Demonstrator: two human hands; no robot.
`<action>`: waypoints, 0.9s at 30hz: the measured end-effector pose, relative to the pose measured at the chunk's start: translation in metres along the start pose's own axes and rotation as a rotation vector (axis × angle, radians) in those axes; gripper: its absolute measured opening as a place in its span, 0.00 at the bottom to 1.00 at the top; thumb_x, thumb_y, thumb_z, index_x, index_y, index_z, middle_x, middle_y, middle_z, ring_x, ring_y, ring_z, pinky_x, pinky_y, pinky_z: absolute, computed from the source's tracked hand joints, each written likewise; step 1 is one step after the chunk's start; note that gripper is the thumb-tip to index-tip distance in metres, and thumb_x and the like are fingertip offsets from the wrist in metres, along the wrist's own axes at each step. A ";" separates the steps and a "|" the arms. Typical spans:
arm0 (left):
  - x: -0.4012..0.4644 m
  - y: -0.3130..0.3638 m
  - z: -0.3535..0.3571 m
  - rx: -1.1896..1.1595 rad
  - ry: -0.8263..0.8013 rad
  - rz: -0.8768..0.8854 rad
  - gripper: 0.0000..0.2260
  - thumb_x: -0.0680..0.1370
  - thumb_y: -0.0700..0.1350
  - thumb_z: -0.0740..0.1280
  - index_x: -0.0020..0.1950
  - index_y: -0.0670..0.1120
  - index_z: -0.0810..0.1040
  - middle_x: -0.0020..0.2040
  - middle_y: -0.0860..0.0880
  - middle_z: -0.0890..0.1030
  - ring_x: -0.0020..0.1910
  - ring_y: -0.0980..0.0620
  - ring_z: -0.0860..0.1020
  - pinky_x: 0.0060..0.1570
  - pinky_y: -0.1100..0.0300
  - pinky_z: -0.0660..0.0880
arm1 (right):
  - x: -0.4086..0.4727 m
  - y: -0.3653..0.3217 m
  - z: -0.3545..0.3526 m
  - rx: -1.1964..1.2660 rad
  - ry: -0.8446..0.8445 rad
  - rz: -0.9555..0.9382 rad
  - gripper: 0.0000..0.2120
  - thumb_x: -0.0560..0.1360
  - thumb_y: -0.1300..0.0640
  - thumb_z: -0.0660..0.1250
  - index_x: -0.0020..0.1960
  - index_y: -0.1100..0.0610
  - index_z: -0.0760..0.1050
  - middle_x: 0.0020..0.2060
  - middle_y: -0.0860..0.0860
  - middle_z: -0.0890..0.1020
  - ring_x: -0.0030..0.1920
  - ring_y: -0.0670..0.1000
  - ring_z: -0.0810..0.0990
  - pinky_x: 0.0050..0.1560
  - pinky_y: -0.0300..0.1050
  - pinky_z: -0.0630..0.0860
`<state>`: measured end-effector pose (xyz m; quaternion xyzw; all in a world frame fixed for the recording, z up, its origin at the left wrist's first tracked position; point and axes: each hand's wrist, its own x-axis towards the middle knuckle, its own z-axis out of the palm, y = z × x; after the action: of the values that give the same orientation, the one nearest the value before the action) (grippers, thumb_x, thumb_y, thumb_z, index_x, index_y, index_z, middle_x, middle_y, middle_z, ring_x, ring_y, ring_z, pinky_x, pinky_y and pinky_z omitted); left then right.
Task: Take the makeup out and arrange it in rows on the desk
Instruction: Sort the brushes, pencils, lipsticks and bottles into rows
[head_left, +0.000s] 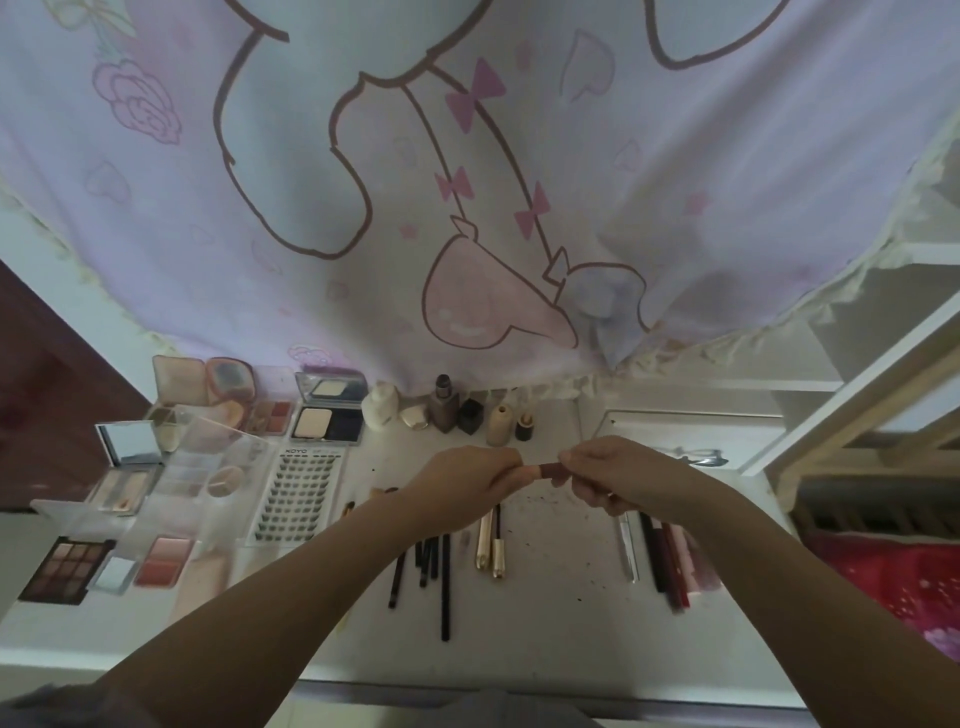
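You hold a matt reddish-brown stick (549, 470) between both hands above a pale desk (545, 623) whose smooth top is flecked with dark crumbs. At far, thin printed cloth (467, 156) hangs in soft folds, its edge frilled. To your left, clear glossy plastic lids (228, 457) catch the light over powder palettes; a compact's mirror (132, 441) shines. A dark eyeshadow palette (65, 569) shows matt powder pans. Near centre lie glossy black pencils (434, 566) and two metallic gold tubes (491, 545). On the right, a shiny silver tube (628, 551) glints.
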<state>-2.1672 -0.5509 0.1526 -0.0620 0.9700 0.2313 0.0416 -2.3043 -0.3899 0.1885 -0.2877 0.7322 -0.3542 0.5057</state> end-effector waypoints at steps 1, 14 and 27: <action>0.000 -0.001 0.000 0.003 -0.002 -0.003 0.16 0.81 0.57 0.51 0.45 0.48 0.70 0.31 0.54 0.69 0.29 0.55 0.69 0.31 0.62 0.65 | 0.000 0.000 -0.001 0.003 -0.001 -0.011 0.10 0.80 0.51 0.60 0.49 0.55 0.77 0.31 0.48 0.75 0.29 0.43 0.71 0.28 0.34 0.67; 0.003 0.002 -0.001 -0.010 0.036 0.038 0.18 0.81 0.58 0.51 0.46 0.47 0.72 0.32 0.54 0.70 0.29 0.54 0.69 0.33 0.59 0.68 | 0.000 0.001 -0.002 0.017 -0.013 0.047 0.20 0.79 0.43 0.56 0.45 0.58 0.77 0.25 0.45 0.73 0.23 0.42 0.65 0.24 0.34 0.61; 0.005 -0.004 0.005 0.011 0.029 0.040 0.16 0.80 0.58 0.51 0.45 0.49 0.71 0.31 0.54 0.69 0.28 0.58 0.67 0.29 0.63 0.64 | 0.000 0.006 -0.003 0.041 -0.013 0.008 0.11 0.80 0.50 0.59 0.48 0.56 0.75 0.31 0.46 0.74 0.27 0.42 0.68 0.27 0.34 0.64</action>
<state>-2.1710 -0.5527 0.1458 -0.0460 0.9728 0.2258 0.0231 -2.3072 -0.3857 0.1839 -0.2763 0.7227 -0.3653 0.5176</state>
